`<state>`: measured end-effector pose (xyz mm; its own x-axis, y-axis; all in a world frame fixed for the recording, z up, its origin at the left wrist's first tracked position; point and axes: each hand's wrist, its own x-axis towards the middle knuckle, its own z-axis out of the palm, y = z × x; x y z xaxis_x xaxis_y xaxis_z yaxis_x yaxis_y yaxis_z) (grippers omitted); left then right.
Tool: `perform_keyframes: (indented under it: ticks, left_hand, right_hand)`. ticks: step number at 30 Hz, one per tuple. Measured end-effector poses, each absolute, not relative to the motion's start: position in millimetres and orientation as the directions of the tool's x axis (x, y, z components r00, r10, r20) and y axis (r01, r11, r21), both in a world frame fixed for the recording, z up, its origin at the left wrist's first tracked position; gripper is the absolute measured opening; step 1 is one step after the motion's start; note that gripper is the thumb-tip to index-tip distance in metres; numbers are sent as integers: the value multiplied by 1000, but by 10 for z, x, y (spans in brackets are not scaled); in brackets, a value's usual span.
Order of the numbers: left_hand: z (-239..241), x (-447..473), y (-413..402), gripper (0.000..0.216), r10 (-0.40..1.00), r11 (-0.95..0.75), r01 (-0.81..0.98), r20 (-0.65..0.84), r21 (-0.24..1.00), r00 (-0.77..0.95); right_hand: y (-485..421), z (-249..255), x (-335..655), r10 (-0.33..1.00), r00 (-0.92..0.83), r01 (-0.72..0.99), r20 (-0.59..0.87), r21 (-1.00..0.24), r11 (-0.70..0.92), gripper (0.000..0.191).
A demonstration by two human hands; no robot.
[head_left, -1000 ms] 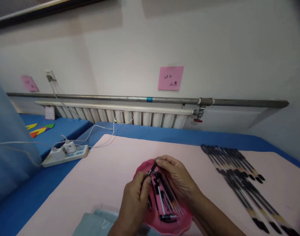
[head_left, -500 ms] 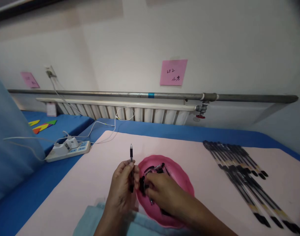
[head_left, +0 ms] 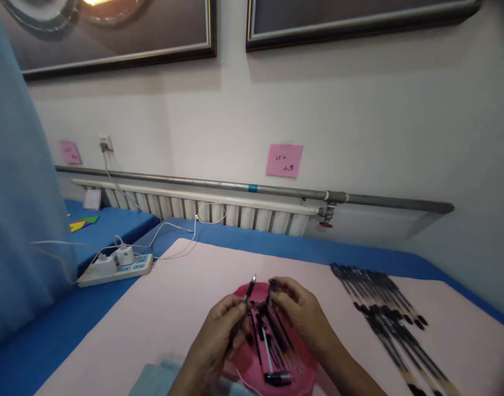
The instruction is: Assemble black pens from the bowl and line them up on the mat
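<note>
My left hand (head_left: 219,330) is closed around a thin black pen part (head_left: 249,289) whose silver tip points up and away. My right hand (head_left: 299,316) pinches another dark pen piece (head_left: 270,294) just to the right of it, the two pieces nearly touching. Both hands hover over a pink dish (head_left: 305,367) that holds several loose pen parts, black and white. A row of several assembled black pens (head_left: 384,308) lies on the pale pink mat (head_left: 186,297) to the right.
A white power strip (head_left: 115,265) with plugged chargers and cables sits on the blue cloth at left. A light blue cloth (head_left: 153,379) lies at the near edge. Behind the table run a radiator (head_left: 202,206) and a pipe; a pink note (head_left: 284,160) hangs on the wall.
The camera has tilted up, showing picture frames. My right hand has lifted out of the dish with a pen piece and come up beside the part in my left hand.
</note>
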<state>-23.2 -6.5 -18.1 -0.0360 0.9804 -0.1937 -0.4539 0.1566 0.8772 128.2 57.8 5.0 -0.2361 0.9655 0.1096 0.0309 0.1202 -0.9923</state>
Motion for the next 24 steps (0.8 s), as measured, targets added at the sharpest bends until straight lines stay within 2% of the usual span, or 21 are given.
perform_keyframes:
  ticks: [4,7,18,24]
  left_hand:
    - [-155,-47,-179,31,964,264,-369,-231,891,133]
    - [-124,155,-282,30,955,268,-290,-214,919,205]
    - [-142,596,-587,33,923,314,-171,-258,934,286]
    - [-73,793,-653,43,911,321,-83,-284,944,298]
  right_hand:
    - [454,82,1635,999,-15,-328,34,-944,27,20]
    - [263,63,1842,998,70,-453,-2,-891,30,20]
    - [-191,34,2257,994,112,-512,9,-857,66,22]
    - [-366,37,2391,998,24,-372,64,-926,69,25]
